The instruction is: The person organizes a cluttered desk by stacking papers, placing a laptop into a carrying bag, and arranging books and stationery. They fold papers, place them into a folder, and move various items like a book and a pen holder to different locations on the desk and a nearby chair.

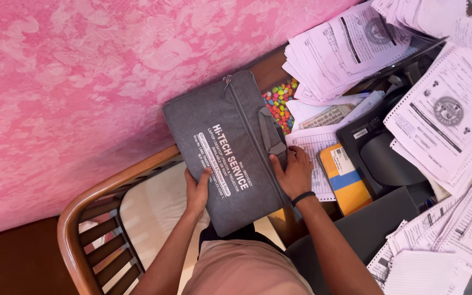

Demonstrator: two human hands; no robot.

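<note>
A person holds a grey fabric laptop sleeve point(230, 147) with both hands, in the middle of the view. The sleeve has white printed text on its front, a zipper that runs along its length and a grey carrying handle on its right side. It is tilted, with the zipper pull at the far end, and it is lifted above the wooden chair point(91, 218) and the edge of the desk.

The left hand point(198, 191) is closed on the near left edge of the sleeve, with the thumb lying on the printed front. The right hand point(293, 172) grips the right edge of the sleeve, just below the handle, with its fingers curled over the edge. A black band point(303, 198) is around the right wrist.

The chair is at the near left, under the sleeve; it has a curved wooden back and a pale seat cushion point(148, 213). Behind it, on the far left, a pink patterned wall point(83, 93) fills the view.

On the right is a desk covered with stacks of printed paper forms point(443, 114). Just beside the right hand lies a yellow and blue package point(345, 180) on the papers. A heap of small multicoloured beads or candies point(281, 104) lies at the far edge of the desk, partly hidden behind the sleeve. A black device point(383, 153) stands among the papers, right of the package.
</note>
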